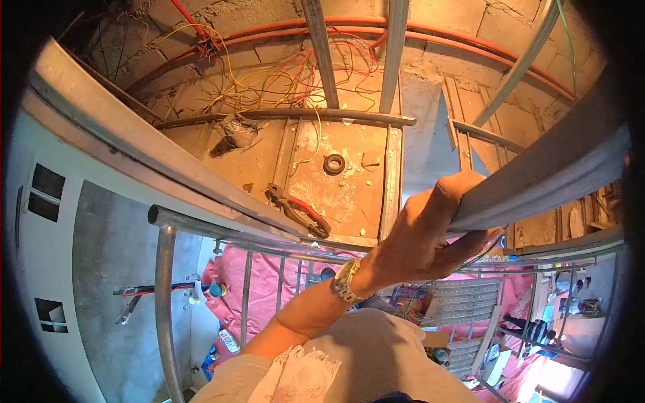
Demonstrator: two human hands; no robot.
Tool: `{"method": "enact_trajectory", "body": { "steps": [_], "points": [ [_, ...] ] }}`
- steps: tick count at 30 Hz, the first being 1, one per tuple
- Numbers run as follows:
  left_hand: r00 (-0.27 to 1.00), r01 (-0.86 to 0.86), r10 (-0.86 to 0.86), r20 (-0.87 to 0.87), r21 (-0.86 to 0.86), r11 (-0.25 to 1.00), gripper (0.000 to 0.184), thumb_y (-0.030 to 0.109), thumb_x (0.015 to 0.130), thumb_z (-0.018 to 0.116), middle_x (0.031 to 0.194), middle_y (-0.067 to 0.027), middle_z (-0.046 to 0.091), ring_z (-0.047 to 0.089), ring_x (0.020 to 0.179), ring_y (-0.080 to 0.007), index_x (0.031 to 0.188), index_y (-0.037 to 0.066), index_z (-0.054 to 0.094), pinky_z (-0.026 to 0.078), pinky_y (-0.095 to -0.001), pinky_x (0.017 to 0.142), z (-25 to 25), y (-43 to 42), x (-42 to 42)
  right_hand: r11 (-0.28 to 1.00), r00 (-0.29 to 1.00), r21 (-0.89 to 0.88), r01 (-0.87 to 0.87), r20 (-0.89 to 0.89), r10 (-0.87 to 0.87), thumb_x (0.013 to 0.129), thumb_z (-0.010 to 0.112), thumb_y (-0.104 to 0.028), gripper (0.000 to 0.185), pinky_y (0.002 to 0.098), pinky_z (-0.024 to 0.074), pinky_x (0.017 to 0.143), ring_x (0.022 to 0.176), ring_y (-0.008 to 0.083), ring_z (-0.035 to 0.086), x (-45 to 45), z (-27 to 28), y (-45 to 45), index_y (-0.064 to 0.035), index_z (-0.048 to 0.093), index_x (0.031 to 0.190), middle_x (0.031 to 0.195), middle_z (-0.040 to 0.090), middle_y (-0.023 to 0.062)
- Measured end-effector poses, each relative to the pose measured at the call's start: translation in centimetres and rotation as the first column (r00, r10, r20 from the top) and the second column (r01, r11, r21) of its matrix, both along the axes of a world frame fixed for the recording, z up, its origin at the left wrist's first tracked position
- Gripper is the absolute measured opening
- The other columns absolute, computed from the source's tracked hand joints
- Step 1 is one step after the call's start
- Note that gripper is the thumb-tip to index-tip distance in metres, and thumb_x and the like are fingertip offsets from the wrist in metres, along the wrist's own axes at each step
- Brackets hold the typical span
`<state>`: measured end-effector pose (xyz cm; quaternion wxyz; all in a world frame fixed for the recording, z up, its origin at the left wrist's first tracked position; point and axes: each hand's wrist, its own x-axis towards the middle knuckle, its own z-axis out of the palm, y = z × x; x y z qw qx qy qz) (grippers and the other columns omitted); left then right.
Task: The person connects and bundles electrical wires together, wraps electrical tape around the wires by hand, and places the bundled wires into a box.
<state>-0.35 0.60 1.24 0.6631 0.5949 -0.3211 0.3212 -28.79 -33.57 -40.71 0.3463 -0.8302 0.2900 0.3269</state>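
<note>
My left hand [430, 232], with a watch [346, 281] on its wrist, reaches across in front of my body. Its fingers and thumb are closed round the end of a grey metal channel beam [537, 178] that slopes up to the right. A thin dark green wire [474, 260] hangs by the thumb. Left of the hand, a pair of pliers [299, 211] with red on its handle lies on the ceiling board [363, 195]. Farther back on that board sits a black tape roll [334, 164]. My right hand is out of view.
Tangled red and yellow wires [289, 84] lie behind, with orange conduits [437, 35] along the block wall. Upright metal studs [394, 57] stand there. A scaffold rail [164, 269] and perforated platform [463, 302] are below, above a pink floor sheet [232, 272]. Wires [158, 289] protrude from the left wall.
</note>
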Motion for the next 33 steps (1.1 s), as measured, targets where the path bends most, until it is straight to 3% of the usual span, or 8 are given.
{"method": "enact_trajectory", "body": {
  "steps": [1, 4, 16, 19, 29, 31, 33],
  "points": [
    [0.999, -0.045, 0.045, 0.010, -0.048, 0.998, 0.051, 0.004, 0.090, 0.079, 0.105, -0.0177, 0.070, 0.074, 0.084, -0.0271, 0.133, 0.003, 0.051, 0.058, -0.0372, 0.069, 0.2, -0.1, 0.0, 1.000, 1.000, -0.002, -0.003, -0.002, 0.003, 0.106, 0.057, -0.046, 0.048, 0.0410, 0.0576, 0.082, 0.093, 0.0236, 0.069, 0.0, 0.0, 0.1, -0.0048, 0.064, 0.131, 0.112, 0.070, 0.0116],
    [0.996, -0.090, 0.090, 0.013, -0.009, 0.996, 0.052, 0.004, 0.091, 0.079, 0.105, -0.0188, 0.070, 0.074, 0.084, -0.0286, 0.133, 0.003, 0.050, 0.058, -0.0378, 0.069, 0.1, 0.0, 0.0, 1.000, 1.000, -0.006, -0.009, -0.011, 0.009, 0.106, 0.057, -0.045, 0.048, 0.0409, 0.0575, 0.083, 0.094, 0.0235, 0.069, -0.1, -0.2, 0.2, -0.0049, 0.064, 0.131, 0.112, 0.070, 0.0116],
    [0.997, 0.024, -0.019, 0.081, -0.060, 0.998, 0.053, 0.001, 0.089, 0.078, 0.099, -0.0181, 0.069, 0.072, 0.082, -0.0306, 0.133, 0.003, 0.049, 0.057, -0.0384, 0.069, -0.1, 0.1, 0.8, 0.999, 0.999, -0.014, -0.039, -0.019, 0.039, 0.106, 0.056, -0.043, 0.047, 0.0404, 0.0571, 0.085, 0.097, 0.0231, 0.069, -0.1, -0.5, 0.5, -0.0051, 0.064, 0.132, 0.111, 0.070, 0.0116],
    [0.998, -0.041, 0.038, 0.047, 0.073, 0.996, 0.065, 0.004, 0.089, 0.081, 0.111, -0.0171, 0.066, 0.068, 0.091, -0.0263, 0.138, 0.006, 0.040, 0.053, -0.0424, 0.076, 0.0, 0.6, 0.3, 0.999, 0.999, -0.013, -0.038, -0.016, 0.038, 0.106, 0.056, -0.043, 0.046, 0.0403, 0.0570, 0.085, 0.098, 0.0230, 0.069, -0.3, -0.6, 0.7, -0.0052, 0.064, 0.132, 0.111, 0.069, 0.0116],
    [0.998, -0.066, 0.068, -0.016, 0.108, 0.992, 0.065, 0.008, 0.089, 0.083, 0.111, -0.0170, 0.067, 0.068, 0.096, -0.0235, 0.140, 0.004, 0.043, 0.055, -0.0403, 0.080, 0.2, 0.8, -0.2, 0.998, 0.998, -0.013, -0.057, -0.011, 0.056, 0.107, 0.056, -0.041, 0.045, 0.0399, 0.0566, 0.087, 0.101, 0.0227, 0.068, -0.7, -1.2, 0.8, -0.0054, 0.064, 0.133, 0.111, 0.069, 0.0116],
    [0.996, 0.077, -0.077, 0.034, 0.016, 0.997, 0.066, 0.010, 0.089, 0.084, 0.111, -0.0159, 0.067, 0.068, 0.095, -0.0233, 0.141, 0.003, 0.043, 0.055, -0.0399, 0.078, -0.3, 0.6, 0.3, 0.998, 0.998, -0.012, -0.059, -0.012, 0.059, 0.107, 0.056, -0.041, 0.045, 0.0398, 0.0565, 0.088, 0.101, 0.0226, 0.068, -0.8, -1.2, 0.8, -0.0054, 0.063, 0.133, 0.111, 0.069, 0.0116],
    [1.000, 0.009, -0.010, 0.025, 0.036, 0.999, 0.068, 0.010, 0.088, 0.084, 0.111, -0.0156, 0.067, 0.068, 0.094, -0.0229, 0.142, 0.003, 0.043, 0.055, -0.0397, 0.078, -0.3, 0.5, 0.1, 0.998, 0.998, -0.010, -0.065, -0.008, 0.065, 0.107, 0.056, -0.041, 0.045, 0.0398, 0.0564, 0.088, 0.102, 0.0225, 0.068, -0.9, -1.4, 0.8, -0.0054, 0.063, 0.133, 0.111, 0.069, 0.0116]
  ]
}}
